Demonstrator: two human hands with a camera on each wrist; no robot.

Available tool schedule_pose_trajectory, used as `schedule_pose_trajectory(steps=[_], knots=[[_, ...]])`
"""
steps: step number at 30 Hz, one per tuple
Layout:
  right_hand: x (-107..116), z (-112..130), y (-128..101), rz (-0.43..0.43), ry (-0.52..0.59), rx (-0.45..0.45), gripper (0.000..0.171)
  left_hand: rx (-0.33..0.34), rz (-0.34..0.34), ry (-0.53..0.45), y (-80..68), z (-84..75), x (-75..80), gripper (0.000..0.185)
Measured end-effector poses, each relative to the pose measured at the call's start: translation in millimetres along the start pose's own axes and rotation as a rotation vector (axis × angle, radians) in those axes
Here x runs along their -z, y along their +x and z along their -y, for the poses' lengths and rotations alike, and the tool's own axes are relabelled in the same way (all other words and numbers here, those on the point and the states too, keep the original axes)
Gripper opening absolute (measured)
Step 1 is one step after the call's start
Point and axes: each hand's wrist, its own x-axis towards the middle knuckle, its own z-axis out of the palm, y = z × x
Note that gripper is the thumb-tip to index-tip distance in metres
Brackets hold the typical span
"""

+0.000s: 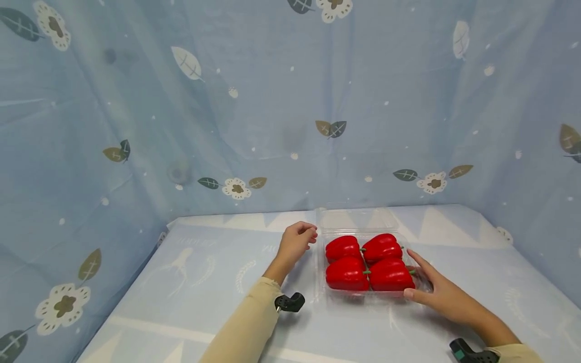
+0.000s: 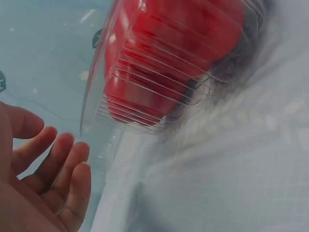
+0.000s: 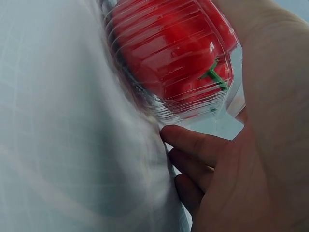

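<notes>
A table [image 1: 190, 282] draped in pale blue patterned cloth fills the lower part of the head view, with blue flowered curtain behind and to both sides. On it, a little right of centre, sits a clear plastic clamshell box [image 1: 368, 297], its lid standing open at the far side. The box lies between the two hands and ahead of the person, its longer side running left to right across the table.

The right hand [image 1: 438, 292] is the nearer of the two: it lies flat along the box's right near corner, fingers straight, thumb against the front rim. In the right wrist view the fingers [image 3: 193, 142] touch the ribbed wall low down, nothing curled round it. The left hand [image 1: 296, 242] rests at the box's far left corner, fingers loosely bent; in the left wrist view the box wall [image 2: 125, 96] stands just beside the fingertips [image 2: 79, 150], and I cannot tell whether they touch. It grasps nothing.

Inside the box lie four red bell peppers [image 1: 365, 262], two by two, packed close, their green stems [image 1: 363, 250] pointing toward the middle.
</notes>
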Motion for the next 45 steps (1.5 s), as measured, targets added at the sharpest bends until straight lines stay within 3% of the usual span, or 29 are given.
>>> schedule_pose_trajectory(steps=[12, 21, 29, 33, 39, 45], knots=[[0, 4, 2, -0.022, -0.016, 0.038, 0.091, 0.133, -0.012, -0.098, 23.5, 2.2, -2.9, 0.026], [-1, 8, 4, -0.022, -0.01, 0.043, 0.091, 0.179, 0.012, -0.12, 38.8, -2.8, -8.6, 0.048], [-9, 9, 7, -0.002, 0.012, 0.004, 0.09, 0.217, 0.048, -0.083, 45.1, 15.7, -6.5, 0.052], [-10, 8, 5, -0.01, -0.001, -0.009, 0.09, 0.193, 0.051, -0.145, 44.3, 20.3, -9.1, 0.051], [-6, 6, 1, -0.039, -0.043, -0.003, 0.09, 0.137, 0.035, -0.289, 45.2, 11.0, -17.9, 0.048], [-2, 3, -4, -0.01, -0.051, -0.04, 0.09, 0.032, 0.053, -0.308, 41.6, 2.5, -19.9, 0.048]])
